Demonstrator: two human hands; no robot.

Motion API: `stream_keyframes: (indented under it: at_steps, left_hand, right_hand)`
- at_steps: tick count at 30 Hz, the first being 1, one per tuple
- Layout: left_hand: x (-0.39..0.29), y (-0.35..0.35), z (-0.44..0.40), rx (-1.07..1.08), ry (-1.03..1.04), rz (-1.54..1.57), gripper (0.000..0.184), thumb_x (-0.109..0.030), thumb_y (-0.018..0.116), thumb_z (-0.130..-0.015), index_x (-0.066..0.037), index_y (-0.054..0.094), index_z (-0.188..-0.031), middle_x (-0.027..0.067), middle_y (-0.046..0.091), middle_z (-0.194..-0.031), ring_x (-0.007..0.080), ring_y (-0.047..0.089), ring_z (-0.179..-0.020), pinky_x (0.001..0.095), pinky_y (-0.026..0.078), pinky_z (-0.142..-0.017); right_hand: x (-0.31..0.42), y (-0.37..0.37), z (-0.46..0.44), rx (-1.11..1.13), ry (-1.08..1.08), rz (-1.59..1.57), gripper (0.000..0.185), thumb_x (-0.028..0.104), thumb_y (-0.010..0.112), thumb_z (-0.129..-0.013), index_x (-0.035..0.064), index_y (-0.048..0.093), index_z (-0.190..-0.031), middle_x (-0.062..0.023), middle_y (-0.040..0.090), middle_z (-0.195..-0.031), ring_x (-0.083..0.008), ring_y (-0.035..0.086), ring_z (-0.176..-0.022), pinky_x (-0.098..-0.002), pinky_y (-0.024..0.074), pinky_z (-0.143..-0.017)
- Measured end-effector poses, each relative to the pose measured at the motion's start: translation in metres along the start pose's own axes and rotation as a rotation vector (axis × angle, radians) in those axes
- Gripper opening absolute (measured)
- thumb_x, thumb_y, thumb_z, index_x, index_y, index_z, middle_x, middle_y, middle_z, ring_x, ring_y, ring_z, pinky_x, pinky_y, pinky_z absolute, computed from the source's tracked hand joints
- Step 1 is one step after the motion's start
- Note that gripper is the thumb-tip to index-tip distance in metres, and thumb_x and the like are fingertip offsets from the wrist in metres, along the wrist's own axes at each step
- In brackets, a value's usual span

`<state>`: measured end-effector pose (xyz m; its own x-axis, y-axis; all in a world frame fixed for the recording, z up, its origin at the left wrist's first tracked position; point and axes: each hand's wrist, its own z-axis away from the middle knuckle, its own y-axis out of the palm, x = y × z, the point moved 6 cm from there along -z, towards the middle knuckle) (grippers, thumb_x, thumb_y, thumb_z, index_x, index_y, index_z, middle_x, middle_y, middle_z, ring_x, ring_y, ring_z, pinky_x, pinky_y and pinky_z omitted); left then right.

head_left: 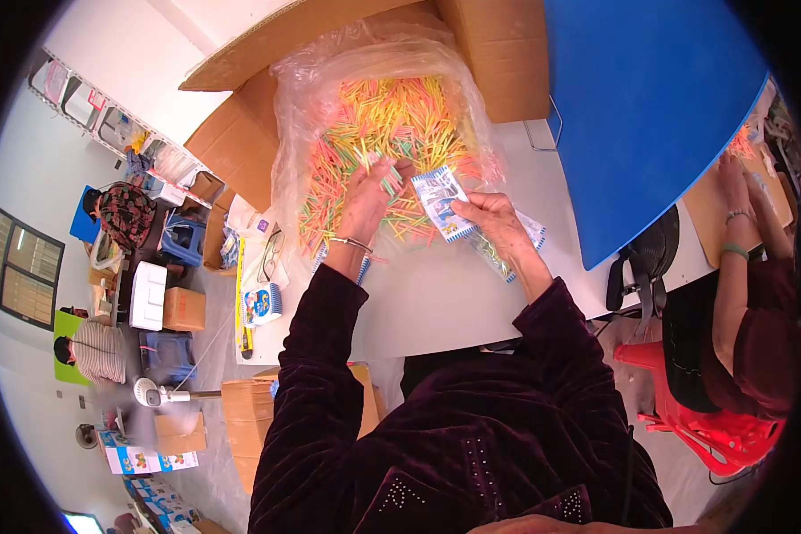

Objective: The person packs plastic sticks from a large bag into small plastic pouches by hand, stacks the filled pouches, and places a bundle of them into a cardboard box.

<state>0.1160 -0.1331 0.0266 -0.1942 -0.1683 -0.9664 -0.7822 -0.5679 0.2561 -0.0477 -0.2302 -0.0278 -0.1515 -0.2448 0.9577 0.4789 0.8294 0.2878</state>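
Thin coloured sticks (392,116), pink, yellow, orange and green, fill a clear plastic liner (295,98) inside a cardboard box. Over the near part of the pile, my left hand (365,200) is closed around a small bunch of pale and green sticks (390,181). My right hand (497,222) pinches a small printed packet (440,198) with blue striped ends, thumb on its front. Under the right hand lies a clear packet with blue striped edges (491,254), coloured pieces showing inside. Another striped packet (363,269) is partly hidden by my left wrist.
Eyeglasses (271,256), a blue-and-white pack (262,304) and a yellow tool (246,341) lie at the table's left. A blue panel (641,116) stands right of the box. Someone in a dark sleeve (765,311) works at the right; others sit far left.
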Motion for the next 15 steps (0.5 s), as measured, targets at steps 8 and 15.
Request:
stream_keyframes:
  at_steps: [8,15]
  left_hand:
    - [-0.038,0.040,0.022,0.119,0.010,0.086,0.026,-0.020,0.045,-0.095,0.004,0.049,-0.105,0.0250,0.058,-0.109,0.0317,0.060,-0.101,0.0414,0.049,-0.087]
    - [-0.037,0.058,0.039,0.201,0.000,-0.059,0.030,-0.024,0.045,-0.095,0.003,0.048,-0.106,0.0222,0.060,-0.108,0.0302,0.059,-0.103,0.0400,0.048,-0.087]
  right_hand:
    - [0.005,0.011,0.007,0.140,0.059,0.105,0.023,0.021,0.066,-0.083,-0.0011,0.069,-0.089,-0.0012,0.064,-0.074,-0.0045,0.053,-0.067,-0.0212,0.0406,-0.061]
    - [0.005,0.014,0.014,0.228,0.147,0.128,0.026,0.022,0.067,-0.082,0.0024,0.068,-0.099,-0.0016,0.066,-0.076,-0.0056,0.053,-0.069,-0.0207,0.0411,-0.065]
